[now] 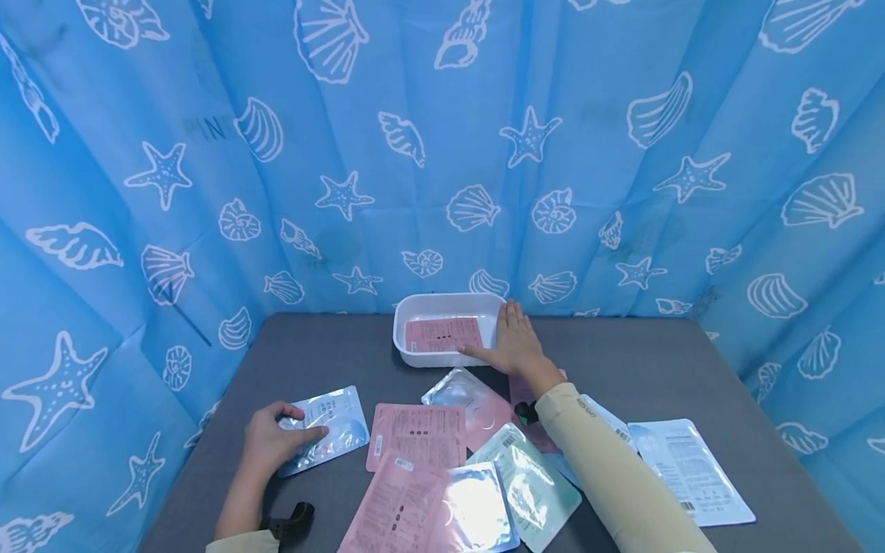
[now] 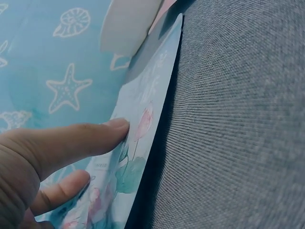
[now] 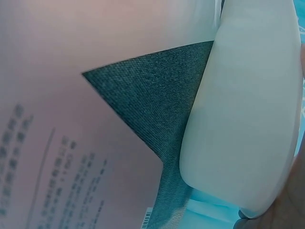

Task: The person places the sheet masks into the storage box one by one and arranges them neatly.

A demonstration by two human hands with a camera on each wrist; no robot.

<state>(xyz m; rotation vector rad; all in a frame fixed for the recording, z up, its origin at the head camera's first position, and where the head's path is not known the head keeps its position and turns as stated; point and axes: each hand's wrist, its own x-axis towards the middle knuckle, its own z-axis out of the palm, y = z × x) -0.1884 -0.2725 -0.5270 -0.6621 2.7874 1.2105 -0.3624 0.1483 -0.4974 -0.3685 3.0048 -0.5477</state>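
Sachets of flat foil lie scattered over the near half of the grey worktop (image 1: pixel 657 353), pink ones with dark print and silvery pale-blue ones overlapping in a loose heap. Nearest the camera, a pink sachet (image 1: pixel 394 511) and a shiny silver one (image 1: pixel 477 511) sit at the front edge, with a mint-tinted sachet (image 1: pixel 535 484) just beside them. To the far right lies a white sachet (image 1: pixel 691 468) covered in small print. The left hand (image 1: pixel 273 439) rests on a silvery blue sachet (image 1: pixel 332 426) at the left of the heap, thumb and fingers curled around its near edge; the left wrist view shows a flower drawing on that sachet (image 2: pixel 143 124) and the thumb (image 2: pixel 76 138) pressing its face, with one edge lifted off the worktop. Behind it lies another pink sachet (image 1: pixel 417 436). Farther back, the right hand (image 1: pixel 512 346) reaches out in a beige sleeve (image 1: pixel 608 468), fingers straight and flat against the right rim of a white tray (image 1: pixel 415 361). Inside the tray lies one pink sachet (image 1: pixel 442 336), printed side up. A blue curtain (image 1: pixel 442 153) patterned with shells and starfish closes the scene behind.
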